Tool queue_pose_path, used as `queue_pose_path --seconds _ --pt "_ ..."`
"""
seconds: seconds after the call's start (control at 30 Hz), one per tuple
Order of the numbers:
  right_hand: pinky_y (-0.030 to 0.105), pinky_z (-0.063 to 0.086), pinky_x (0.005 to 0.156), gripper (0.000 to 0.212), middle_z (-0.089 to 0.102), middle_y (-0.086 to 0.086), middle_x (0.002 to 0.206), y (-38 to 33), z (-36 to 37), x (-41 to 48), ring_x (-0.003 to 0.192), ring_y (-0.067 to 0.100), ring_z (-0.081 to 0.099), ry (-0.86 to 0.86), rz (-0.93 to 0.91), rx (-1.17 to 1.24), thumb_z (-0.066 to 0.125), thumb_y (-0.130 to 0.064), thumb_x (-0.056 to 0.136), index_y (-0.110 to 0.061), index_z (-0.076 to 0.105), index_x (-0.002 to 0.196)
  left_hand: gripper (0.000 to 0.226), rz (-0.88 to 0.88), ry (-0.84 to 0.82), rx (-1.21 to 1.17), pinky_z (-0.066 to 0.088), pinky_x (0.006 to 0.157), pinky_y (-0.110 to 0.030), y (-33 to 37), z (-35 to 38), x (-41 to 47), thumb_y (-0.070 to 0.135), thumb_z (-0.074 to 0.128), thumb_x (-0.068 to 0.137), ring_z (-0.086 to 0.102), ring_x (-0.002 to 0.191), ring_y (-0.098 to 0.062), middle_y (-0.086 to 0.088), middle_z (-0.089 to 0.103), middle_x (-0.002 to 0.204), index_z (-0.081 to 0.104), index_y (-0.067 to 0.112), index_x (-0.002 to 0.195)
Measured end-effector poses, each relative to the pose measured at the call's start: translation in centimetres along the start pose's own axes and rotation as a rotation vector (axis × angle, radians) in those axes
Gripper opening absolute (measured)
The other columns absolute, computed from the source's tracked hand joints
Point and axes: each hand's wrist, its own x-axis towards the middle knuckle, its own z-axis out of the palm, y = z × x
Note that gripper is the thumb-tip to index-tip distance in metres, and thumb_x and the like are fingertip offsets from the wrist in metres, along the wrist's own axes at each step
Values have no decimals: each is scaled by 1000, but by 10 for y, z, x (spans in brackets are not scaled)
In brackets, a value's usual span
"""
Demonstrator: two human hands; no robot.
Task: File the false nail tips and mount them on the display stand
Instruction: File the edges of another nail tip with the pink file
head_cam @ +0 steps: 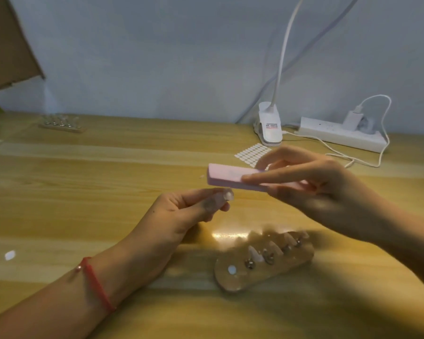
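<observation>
A person seated at a pale wooden surface (108,167) works on a false nail tip (228,195), pinched between the thumb and fingers of the left hand (191,211) and held up just under the near edge of a pink buffer block (238,178). The right hand (311,192) grips the block lengthwise, index finger laid flat along its top and the other fingers closed beneath, a hold that would steady the block for short filing strokes. Whether the tip touches the block cannot be told; the two are very close. Below the hands lies a wooden display stand (264,263), angled on the surface, with a row of metal studs and several pale tips already seated toward its far end; at least one white pad near its rounded end looks unfilled, suggesting the job is partly done. A sheet of white adhesive tabs (251,152) lies beyond the block, within easy reach for mounting. A second stand (61,123) sits well away at the far left, and a small white piece (10,255) lies apart near the left edge. A clip-on lamp (269,126) and a power strip (340,135) stand against the wall. A red cord bracelet (96,282) circles the left wrist.
</observation>
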Motion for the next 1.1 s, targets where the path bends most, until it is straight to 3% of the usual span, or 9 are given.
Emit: queue_pose_path --seconds 0.23,0.37,0.47,0.57,0.67,0.77,0.87,1.03,1.1 --pt "27 49 77 30 61 -6 110 8 1 0 106 15 56 70 19 60 59 -18 92 -32 67 118 29 30 13 4 31 76 -31 2 -1 0 45 74 75 42 70 -8 -6 50 76 76 17 78" --pt "14 42 72 31 63 -2 108 8 7 -1 99 13 58 -16 0 121 59 -16 89 -28 70 116 10 71 -63 68 39 69 -11 2 3 1 32 70 78 51 67 5 14 62 70 76 25 73" --pt "23 45 78 31 62 -1 109 6 14 3 103 18 58 -31 -19 131 58 -17 90 -26 68 118 10 86 -52 75 39 63 -6 0 1 -1 32 70 77 51 67 4 15 63 68 76 26 72" --pt "32 48 68 28 64 -2 108 10 -10 1 99 21 59 57 -10 110 61 -19 88 -29 69 113 14 -4 -20 13 40 67 -12 2 0 0 36 71 72 49 66 2 13 65 72 78 26 78" --pt "14 40 64 28 63 -3 106 2 0 0 90 18 59 -20 -66 124 64 -16 88 -28 71 112 13 19 -40 22 41 61 -6 4 5 -1 32 66 71 55 63 5 13 66 67 77 27 74" --pt "8 38 66 31 60 -4 107 -3 9 2 90 10 59 -98 -113 54 62 -11 88 -27 72 113 12 49 -44 24 43 60 -6 6 7 -4 24 64 73 61 66 4 10 69 69 77 22 74" --pt "7 38 66 31 61 -6 104 0 -6 -2 90 7 58 -55 -79 -10 62 -12 87 -29 72 111 15 24 -66 52 40 57 -3 8 9 -4 25 63 74 58 61 7 11 67 66 76 24 66" --pt "13 42 71 31 59 -1 109 -7 16 1 92 12 59 -76 -159 -18 63 -12 88 -27 71 114 8 61 -24 40 45 64 -9 6 7 -3 13 76 70 64 74 -3 0 72 78 75 14 78" --pt "13 43 69 30 59 -2 109 -4 9 0 93 12 59 -57 -144 -24 63 -12 88 -28 71 113 2 49 -31 12 43 60 -6 7 8 -3 16 73 72 61 66 3 7 69 69 75 17 71"
